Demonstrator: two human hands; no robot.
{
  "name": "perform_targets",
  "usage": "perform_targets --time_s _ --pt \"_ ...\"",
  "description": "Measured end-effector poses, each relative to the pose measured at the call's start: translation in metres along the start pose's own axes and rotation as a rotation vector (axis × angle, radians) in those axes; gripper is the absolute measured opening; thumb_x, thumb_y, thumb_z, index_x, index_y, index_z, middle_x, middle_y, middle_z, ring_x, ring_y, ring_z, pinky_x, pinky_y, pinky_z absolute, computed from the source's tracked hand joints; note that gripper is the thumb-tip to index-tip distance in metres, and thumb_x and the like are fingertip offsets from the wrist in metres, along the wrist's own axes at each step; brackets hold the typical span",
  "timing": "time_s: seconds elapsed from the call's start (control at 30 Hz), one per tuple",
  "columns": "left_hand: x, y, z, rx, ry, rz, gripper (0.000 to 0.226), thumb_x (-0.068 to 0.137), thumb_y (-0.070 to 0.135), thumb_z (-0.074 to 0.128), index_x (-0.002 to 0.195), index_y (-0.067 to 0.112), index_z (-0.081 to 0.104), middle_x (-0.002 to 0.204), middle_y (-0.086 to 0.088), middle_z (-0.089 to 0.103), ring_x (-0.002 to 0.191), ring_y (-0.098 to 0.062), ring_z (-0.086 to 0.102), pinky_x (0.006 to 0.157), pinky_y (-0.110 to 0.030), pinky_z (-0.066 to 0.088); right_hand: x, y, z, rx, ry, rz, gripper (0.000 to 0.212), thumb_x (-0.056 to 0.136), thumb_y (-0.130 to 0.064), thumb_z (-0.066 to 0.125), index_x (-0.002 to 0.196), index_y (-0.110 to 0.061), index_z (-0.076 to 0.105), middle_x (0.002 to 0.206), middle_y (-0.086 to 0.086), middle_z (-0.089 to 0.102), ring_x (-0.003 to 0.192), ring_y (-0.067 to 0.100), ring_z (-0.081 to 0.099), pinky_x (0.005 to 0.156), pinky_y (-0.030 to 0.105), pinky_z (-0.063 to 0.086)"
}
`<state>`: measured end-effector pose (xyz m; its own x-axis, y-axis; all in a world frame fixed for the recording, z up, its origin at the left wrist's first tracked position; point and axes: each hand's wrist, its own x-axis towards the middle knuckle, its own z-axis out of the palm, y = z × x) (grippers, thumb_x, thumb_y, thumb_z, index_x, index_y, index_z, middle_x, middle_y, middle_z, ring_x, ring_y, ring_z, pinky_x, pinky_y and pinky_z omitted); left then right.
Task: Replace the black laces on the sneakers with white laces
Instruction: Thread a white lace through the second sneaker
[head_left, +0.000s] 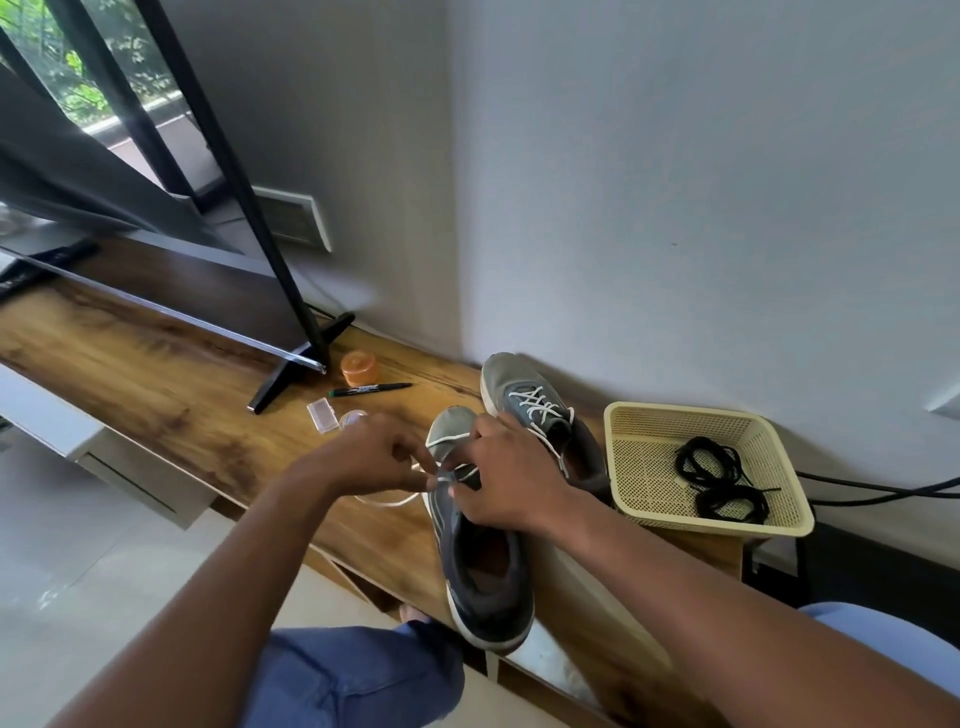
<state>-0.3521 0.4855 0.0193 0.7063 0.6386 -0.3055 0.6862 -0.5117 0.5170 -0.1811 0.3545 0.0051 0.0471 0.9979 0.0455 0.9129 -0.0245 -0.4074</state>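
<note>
Two grey sneakers lie on a wooden TV bench (171, 395). The far sneaker (540, 410) is threaded with a white lace. The near sneaker (478, 566) has its heel over the bench's front edge, and a white lace (387, 501) runs through its front eyelets and trails onto the wood. My left hand (374, 454) pinches that lace beside the shoe's toe. My right hand (506, 475) lies over the shoe's tongue and pinches the lace at an eyelet. Two coiled black laces (719, 480) lie in a cream basket (654, 512).
A TV stands on a black foot (291, 364) at the left. Near it sit an orange lid (358, 368), a green-capped marker (371, 388) and a small clear plastic case (322, 414). Black cables (883, 491) run behind the basket. My knees in blue trousers (353, 675) are below the bench.
</note>
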Motion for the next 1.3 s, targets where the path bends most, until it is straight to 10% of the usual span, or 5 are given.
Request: perform_targets --time_s 0.27,0.67,0.93,1.1,1.3 --pt "0.021 0.018 0.024 0.259 0.084 -0.01 0.01 0.078 0.035 0.083 0.076 0.036 0.074 0.081 0.015 0.06 0.083 -0.009 0.062 0.064 -0.026 0.044 0.008 0.013 0.001 0.061 -0.113 0.064 0.042 0.08 -0.058 0.07 0.116 -0.038 0.072 0.107 -0.001 0.051 0.118 0.025 0.05 0.091 0.029 0.038" --pt "0.0 0.006 -0.024 -0.766 0.513 -0.1 0.025 0.085 0.022 0.071 0.061 0.018 0.071 0.054 0.009 0.052 0.049 -0.01 0.042 0.047 -0.023 0.036 0.003 0.01 0.0 -0.043 -0.16 0.094 0.05 0.076 -0.054 0.066 0.127 -0.051 0.061 0.121 -0.001 0.05 0.123 0.026 0.049 0.101 0.043 0.048" --pt "0.0 -0.041 -0.011 0.035 0.231 -0.313 0.009 0.089 0.029 0.074 0.08 0.025 0.075 0.113 0.001 0.068 0.1 -0.023 0.064 0.08 -0.032 0.05 0.007 0.017 -0.004 0.036 -0.08 0.186 0.073 0.074 -0.067 0.071 0.133 -0.028 0.052 0.124 0.0 0.056 0.111 0.022 0.06 0.091 0.04 0.053" --pt "0.005 -0.045 -0.006 0.158 0.202 -0.357 0.021 0.098 0.032 0.062 0.106 0.02 0.077 0.113 -0.008 0.07 0.1 -0.025 0.062 0.077 -0.03 0.044 0.01 0.021 -0.009 -0.089 0.125 0.181 0.032 0.087 -0.015 0.064 0.119 -0.021 0.064 0.118 0.005 0.056 0.096 0.031 0.066 0.075 0.039 0.054" --pt "0.015 -0.027 -0.001 -0.015 0.29 -0.168 0.012 0.093 0.021 0.07 0.096 0.028 0.079 0.101 0.011 0.072 0.101 -0.013 0.066 0.081 -0.025 0.049 0.007 0.015 -0.014 -0.426 0.09 0.217 0.029 0.085 -0.008 0.062 0.112 -0.019 0.068 0.125 0.009 0.052 0.089 0.028 0.07 0.058 0.033 0.04"
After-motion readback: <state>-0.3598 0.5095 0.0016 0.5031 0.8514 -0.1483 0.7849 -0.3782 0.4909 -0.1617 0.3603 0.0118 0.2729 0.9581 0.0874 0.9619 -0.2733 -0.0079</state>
